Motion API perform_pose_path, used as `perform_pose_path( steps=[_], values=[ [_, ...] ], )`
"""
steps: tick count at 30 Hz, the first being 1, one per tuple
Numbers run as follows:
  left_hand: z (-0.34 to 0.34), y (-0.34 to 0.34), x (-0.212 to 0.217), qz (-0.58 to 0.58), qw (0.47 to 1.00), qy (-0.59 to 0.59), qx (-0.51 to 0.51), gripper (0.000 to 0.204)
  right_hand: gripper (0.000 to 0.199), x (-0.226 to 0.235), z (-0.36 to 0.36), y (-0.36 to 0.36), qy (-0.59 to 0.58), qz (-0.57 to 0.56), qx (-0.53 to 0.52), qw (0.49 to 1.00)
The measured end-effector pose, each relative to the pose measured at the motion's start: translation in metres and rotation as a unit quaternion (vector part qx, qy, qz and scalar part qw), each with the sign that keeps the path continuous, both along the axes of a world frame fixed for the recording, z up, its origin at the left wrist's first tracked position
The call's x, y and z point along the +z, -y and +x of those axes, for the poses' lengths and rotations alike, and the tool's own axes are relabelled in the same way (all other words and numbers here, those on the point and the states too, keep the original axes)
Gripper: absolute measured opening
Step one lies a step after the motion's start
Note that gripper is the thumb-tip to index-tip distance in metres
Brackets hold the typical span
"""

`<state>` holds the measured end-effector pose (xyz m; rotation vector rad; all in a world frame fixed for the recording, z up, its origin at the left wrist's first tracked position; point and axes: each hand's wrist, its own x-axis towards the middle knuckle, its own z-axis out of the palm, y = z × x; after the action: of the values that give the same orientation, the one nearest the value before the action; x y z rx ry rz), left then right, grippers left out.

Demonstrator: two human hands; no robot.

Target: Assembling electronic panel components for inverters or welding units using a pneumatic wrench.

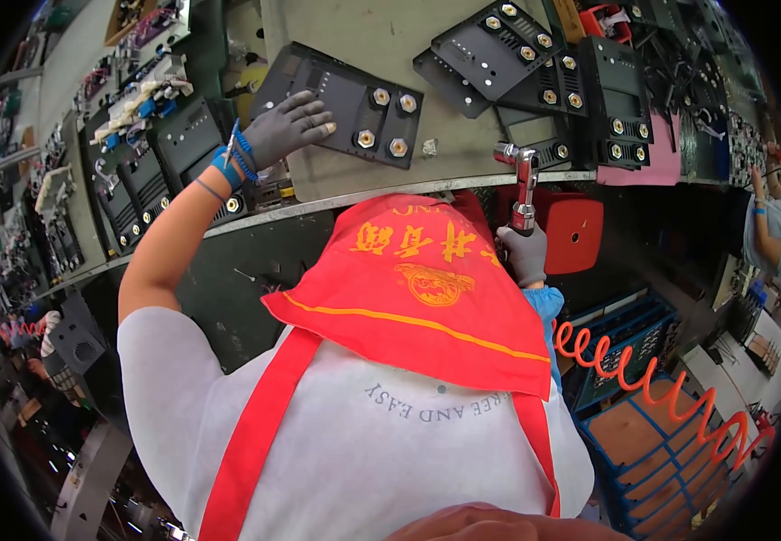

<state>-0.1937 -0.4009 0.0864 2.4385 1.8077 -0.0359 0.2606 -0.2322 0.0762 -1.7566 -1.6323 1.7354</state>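
My left hand, in a grey glove with a blue wristband, lies with its fingers stretched out over the left part of a black metal panel. Several brass-coloured hex nuts on round fittings sit at that panel's right end. In my right hand, also gloved in grey, is an air ratchet wrench, held upright by its handle at the table's front edge. Its head is near another black panel, right of the first one. A small clear scrap lies between the panel and the wrench.
More black panels with nuts overlap at the back right, beside a stack on pink sheet. Panels and circuit parts crowd the left. A red stool, an orange coiled hose and blue racks are at right; another person's arm shows beyond.
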Motion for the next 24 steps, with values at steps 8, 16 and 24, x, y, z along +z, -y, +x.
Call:
perform_pose_path(
  steps=[8,16,24],
  values=[
    [0.029,-0.008,-0.034,0.097,0.971,-0.078,0.206,0.059,0.03,0.012,-0.062,-0.007,0.101,0.089,0.224,0.965],
    [0.118,-0.021,-0.085,0.059,0.571,0.368,0.732,0.044,0.037,0.012,-0.128,-0.014,0.166,0.116,0.319,0.926],
    [0.114,-0.028,-0.088,0.08,0.586,0.341,0.731,0.038,0.036,0.024,-0.15,-0.024,0.25,0.15,0.393,0.872]
  ],
)
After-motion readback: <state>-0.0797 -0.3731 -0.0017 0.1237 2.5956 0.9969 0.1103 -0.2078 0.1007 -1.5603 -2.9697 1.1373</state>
